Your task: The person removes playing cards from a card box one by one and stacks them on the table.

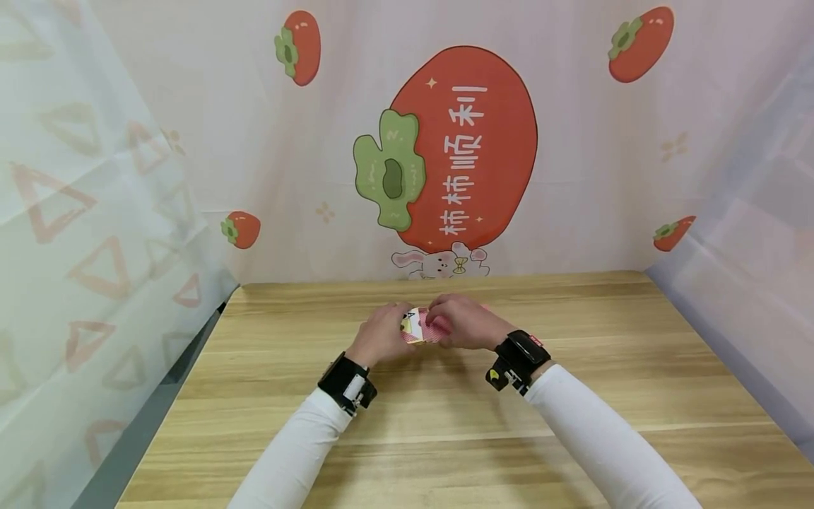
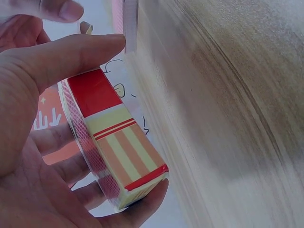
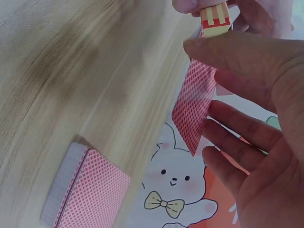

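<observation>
In the head view my left hand (image 1: 380, 334) holds a small playing-card box (image 1: 412, 326) above the table. Its side, seen in the left wrist view, is red and cream with orange stripes, and the thumb and fingers wrap round the card box (image 2: 116, 133). Close against its end, my right hand (image 1: 469, 322) pinches a playing card (image 3: 192, 99) with a red checked back between thumb and index finger; the other fingers are spread. Whether it is one card or several, and how far it sits in the box, I cannot tell.
A deck of red-backed cards (image 3: 97, 190) lies on the wooden table (image 1: 445, 438), beyond the right hand. Behind the table hangs a curtain (image 1: 572, 177) printed with persimmons and a rabbit. Pale curtains flank both sides.
</observation>
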### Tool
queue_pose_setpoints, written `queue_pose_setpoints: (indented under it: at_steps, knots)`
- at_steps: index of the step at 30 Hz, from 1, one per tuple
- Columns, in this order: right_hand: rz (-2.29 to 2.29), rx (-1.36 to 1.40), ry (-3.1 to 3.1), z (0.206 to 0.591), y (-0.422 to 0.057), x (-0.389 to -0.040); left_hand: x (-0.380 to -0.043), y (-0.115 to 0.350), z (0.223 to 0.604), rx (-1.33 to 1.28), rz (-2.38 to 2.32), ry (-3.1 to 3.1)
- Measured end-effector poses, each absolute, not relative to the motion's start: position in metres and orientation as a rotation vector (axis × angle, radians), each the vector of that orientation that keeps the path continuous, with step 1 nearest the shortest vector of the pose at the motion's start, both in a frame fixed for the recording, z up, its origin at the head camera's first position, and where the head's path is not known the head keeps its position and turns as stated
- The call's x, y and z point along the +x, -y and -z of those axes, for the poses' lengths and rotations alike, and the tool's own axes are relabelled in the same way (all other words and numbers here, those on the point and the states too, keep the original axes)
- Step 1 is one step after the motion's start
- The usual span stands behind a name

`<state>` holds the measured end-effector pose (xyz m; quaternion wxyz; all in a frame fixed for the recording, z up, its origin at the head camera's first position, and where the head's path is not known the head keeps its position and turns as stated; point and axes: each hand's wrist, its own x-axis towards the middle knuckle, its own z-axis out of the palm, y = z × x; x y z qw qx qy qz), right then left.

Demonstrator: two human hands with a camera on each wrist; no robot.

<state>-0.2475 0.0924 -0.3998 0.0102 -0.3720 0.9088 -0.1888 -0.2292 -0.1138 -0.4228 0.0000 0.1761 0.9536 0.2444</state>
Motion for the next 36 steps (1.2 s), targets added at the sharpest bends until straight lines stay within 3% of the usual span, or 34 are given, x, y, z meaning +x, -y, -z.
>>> queue_pose_setpoints:
  at_steps: [23, 36]
  knots:
    - [0.602, -0.999, -2.901, 0.394, -0.137, -0.254, -0.231, 0.114, 0.424, 0.412, -0.797, -3.023]
    - [0.643, -0.379, -3.16, 0.408, -0.144, -0.255, -0.23, 0.114, 0.424, 0.395, -0.801, -3.019]
